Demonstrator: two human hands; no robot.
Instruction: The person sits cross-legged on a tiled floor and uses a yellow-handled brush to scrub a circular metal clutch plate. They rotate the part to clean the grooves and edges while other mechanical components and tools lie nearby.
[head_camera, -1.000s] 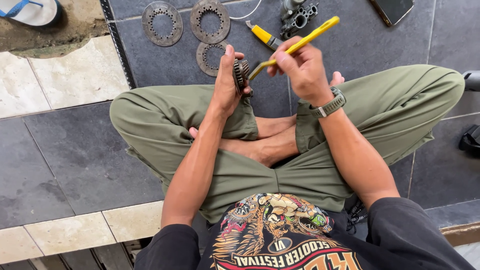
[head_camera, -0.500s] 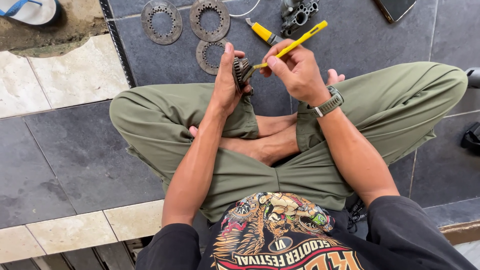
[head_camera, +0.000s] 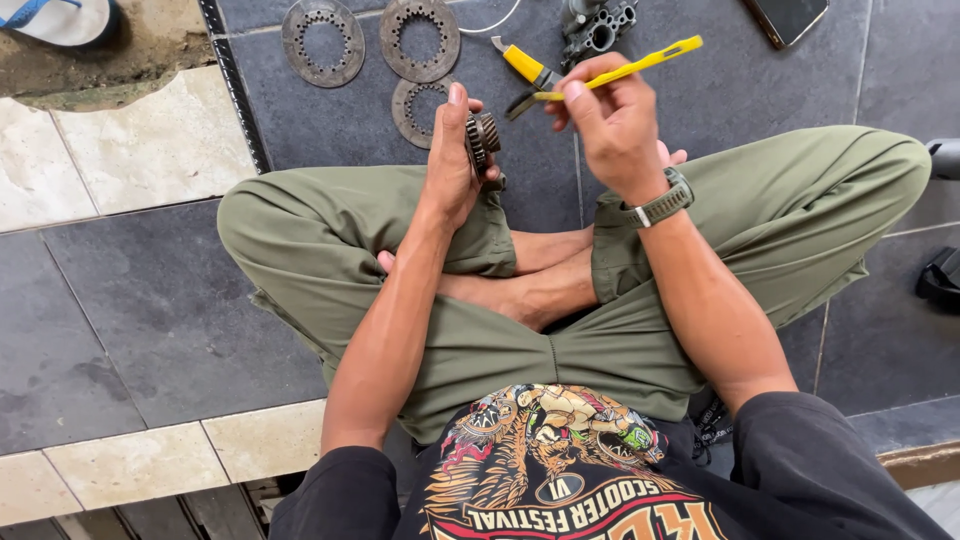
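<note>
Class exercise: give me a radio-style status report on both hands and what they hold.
Left hand grips small dark toothed metal gear. Right hand holds slim yellow tool, tip just clear of gear. Nothing between them.

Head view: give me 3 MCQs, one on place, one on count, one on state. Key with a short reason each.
1. Where do the toothed metal discs lie?
A. On the dark floor tiles beyond the knees
B. In the person's lap
C. On the sandal

2. How many such discs show?
A. One
B. Three
C. Five

3. What is the left hand doing?
A. Resting flat on the tile
B. Gripping a small toothed gear
C. Holding the phone

Key:
1 A, the discs sit on the dark tiles past the crossed legs.
2 B, two lie side by side and a third is partly behind the left hand.
3 B, its fingers close round the small gear, while the right hand holds a yellow tool pointed towards it.
</note>
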